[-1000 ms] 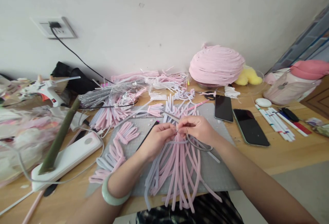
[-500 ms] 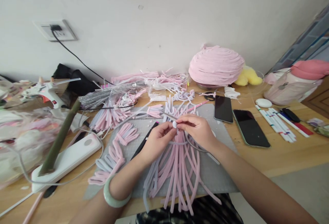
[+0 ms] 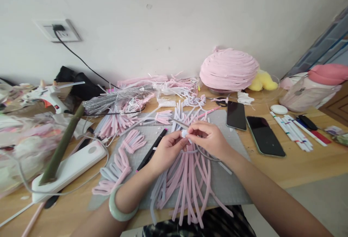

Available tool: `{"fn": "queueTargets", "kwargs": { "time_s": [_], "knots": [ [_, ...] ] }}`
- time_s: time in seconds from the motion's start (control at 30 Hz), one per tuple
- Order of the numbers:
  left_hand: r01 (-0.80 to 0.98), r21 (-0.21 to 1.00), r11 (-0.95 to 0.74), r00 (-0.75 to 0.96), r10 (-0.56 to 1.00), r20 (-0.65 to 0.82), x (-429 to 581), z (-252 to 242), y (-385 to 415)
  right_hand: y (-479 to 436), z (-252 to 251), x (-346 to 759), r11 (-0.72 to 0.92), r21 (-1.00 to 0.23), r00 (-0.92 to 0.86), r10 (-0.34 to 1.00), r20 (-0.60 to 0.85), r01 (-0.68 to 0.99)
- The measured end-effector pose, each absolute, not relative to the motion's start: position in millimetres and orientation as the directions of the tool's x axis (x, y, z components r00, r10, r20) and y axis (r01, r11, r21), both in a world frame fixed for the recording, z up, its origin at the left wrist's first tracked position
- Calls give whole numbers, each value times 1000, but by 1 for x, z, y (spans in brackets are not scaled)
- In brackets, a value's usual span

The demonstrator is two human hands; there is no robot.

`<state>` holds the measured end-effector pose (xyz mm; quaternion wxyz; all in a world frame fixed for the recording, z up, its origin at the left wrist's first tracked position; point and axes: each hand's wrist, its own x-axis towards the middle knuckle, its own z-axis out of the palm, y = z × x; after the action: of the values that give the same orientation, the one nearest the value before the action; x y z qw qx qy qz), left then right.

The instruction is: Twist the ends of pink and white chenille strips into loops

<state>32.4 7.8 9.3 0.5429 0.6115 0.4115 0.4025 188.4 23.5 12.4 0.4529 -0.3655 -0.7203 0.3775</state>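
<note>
My left hand (image 3: 171,146), a pale green bangle (image 3: 115,208) on its wrist, pinches a small pale blue curl of fuzzy pipe cleaner (image 3: 185,133). The fingertips of my right hand (image 3: 208,135) meet it at that curl. Scissors (image 3: 179,122) are held in my right hand too, their blades pointing up and left and a grey handle loop below the palm. Under both hands a bundle of pink and pale blue pipe cleaners (image 3: 187,182) fans out over the grey cutting mat (image 3: 231,179). Folded pipe cleaner pieces (image 3: 116,170) lie left of my left hand.
A black marker (image 3: 152,150) lies beside my left forearm. Two phones (image 3: 266,135) and several white pens (image 3: 290,131) are on the right. A big pink ball of pipe cleaner (image 3: 230,69) stands at the back. On the left are a power strip (image 3: 70,170) and glue gun (image 3: 54,99).
The fingers of both hands have shifted slightly around the pale blue curl, which looks a little larger between them. My left forearm has moved a little, showing more of the black marker.
</note>
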Motion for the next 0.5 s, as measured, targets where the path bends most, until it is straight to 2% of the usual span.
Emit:
{"fn": "queueTargets", "kwargs": {
  "time_s": [0.13,0.23,0.37,0.5],
  "knots": [
    [65,993,-102,347,935,73,32,10,8,21,17,189,452,-873,-352,859,371,183],
    [167,962,-215,354,924,145,27,12,10,22,17,191,290,-952,-355,903,240,95],
    [384,758,-527,319,846,426,18,15,14,25,14,192,60,-995,-420,904,87,-78],
    [484,552,-679,309,723,618,16,13,13,25,11,190,11,-991,-410,909,66,-135]
  ]
}}
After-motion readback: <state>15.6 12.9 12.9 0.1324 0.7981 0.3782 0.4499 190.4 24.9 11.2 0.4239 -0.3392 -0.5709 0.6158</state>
